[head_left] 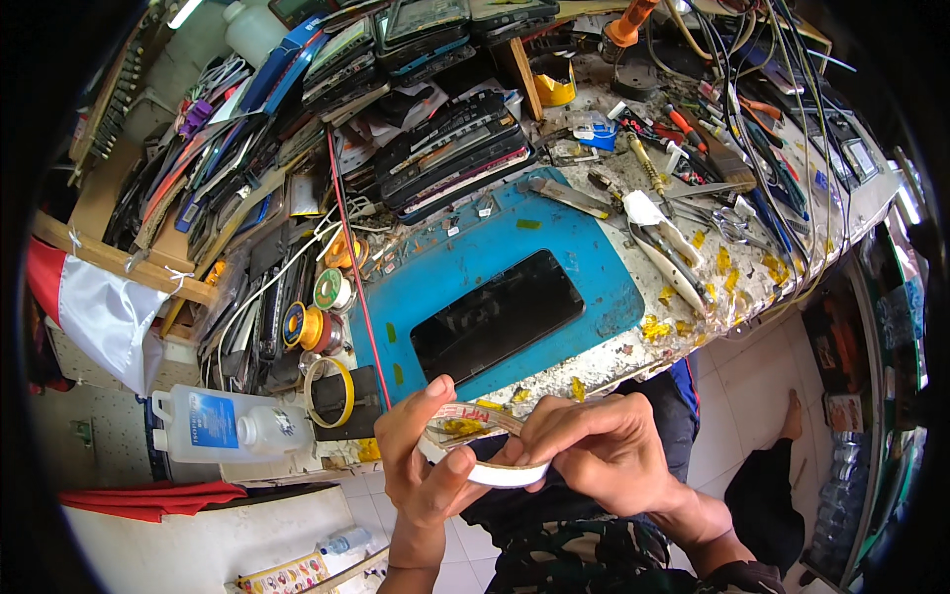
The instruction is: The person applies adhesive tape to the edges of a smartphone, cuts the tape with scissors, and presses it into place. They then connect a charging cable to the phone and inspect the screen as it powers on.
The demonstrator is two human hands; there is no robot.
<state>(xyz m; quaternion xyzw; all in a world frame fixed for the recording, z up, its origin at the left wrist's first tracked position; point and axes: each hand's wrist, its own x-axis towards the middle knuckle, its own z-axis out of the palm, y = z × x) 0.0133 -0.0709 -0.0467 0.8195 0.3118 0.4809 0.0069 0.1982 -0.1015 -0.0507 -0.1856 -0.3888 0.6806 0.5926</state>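
A narrow roll of white tape (pixel 495 476) is held up in front of my body, at the near edge of the bench. My left hand (pixel 424 457) grips its left side between the thumb and fingers. At the roll's right side, the fingertips of my right hand (pixel 606 447) are pinched against the edge; whether they hold a loose end of tape cannot be made out. Just beyond, a black smartphone (pixel 500 317) lies flat, dark screen up, on a stained blue work mat (pixel 594 247). Neither hand touches the phone.
Stacked phone parts (pixel 450 148) stand behind the mat. To its left are solder spools (pixel 333 289), a yellow tape ring (pixel 330 392) and a plastic jug (pixel 203 426). Scissors (pixel 732 226), pliers and yellow tape scraps litter the right. Another person's leg (pixel 767 495) shows at lower right.
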